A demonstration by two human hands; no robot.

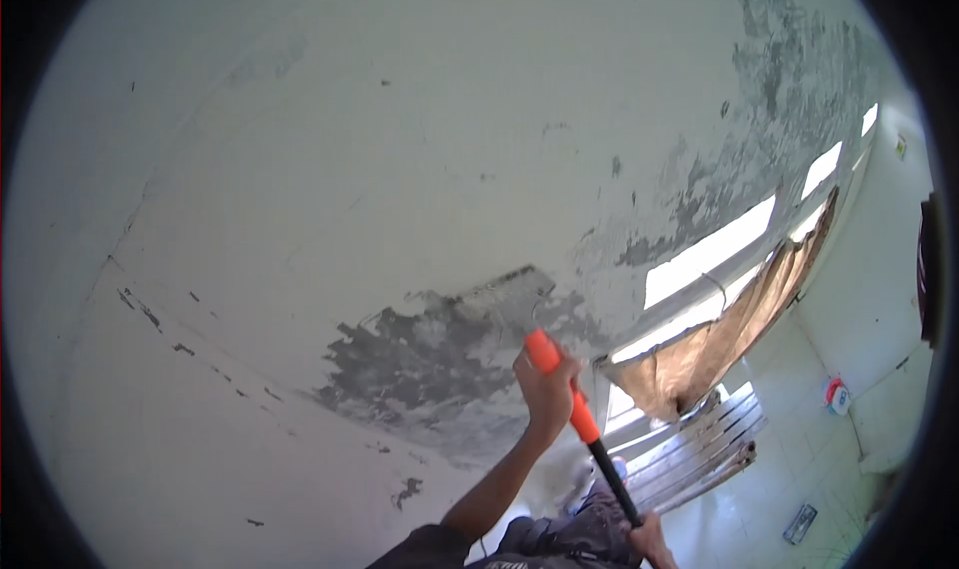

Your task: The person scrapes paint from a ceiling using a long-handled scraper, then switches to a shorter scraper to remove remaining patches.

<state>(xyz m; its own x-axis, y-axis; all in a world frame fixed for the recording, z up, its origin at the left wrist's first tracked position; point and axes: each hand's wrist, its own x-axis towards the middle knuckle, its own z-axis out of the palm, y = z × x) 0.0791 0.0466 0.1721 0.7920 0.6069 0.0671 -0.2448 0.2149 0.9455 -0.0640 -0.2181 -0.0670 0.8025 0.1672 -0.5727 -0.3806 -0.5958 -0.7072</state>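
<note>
A paint roller, blurred and greyish white [504, 291], lies against a grey, peeled patch [430, 354] of the pale painted surface. Its orange handle [582, 419] runs down into a black pole [612, 477]. Around the upper part of the orange handle my left hand [547, 384] is closed, with the arm reaching up from a dark sleeve. Lower down, near the bottom edge of the view, my right hand [651, 541] grips the black pole. The pole's lower end is out of view.
Bright window openings [711, 249] line the right side, with a brown curtain [734, 334] hanging across them. Below stands a slatted wooden bench [694, 454]. On the tiled floor are a white-and-red bucket [837, 396] and a dark rectangular object [800, 524]. More peeled patches [779, 69] show upper right.
</note>
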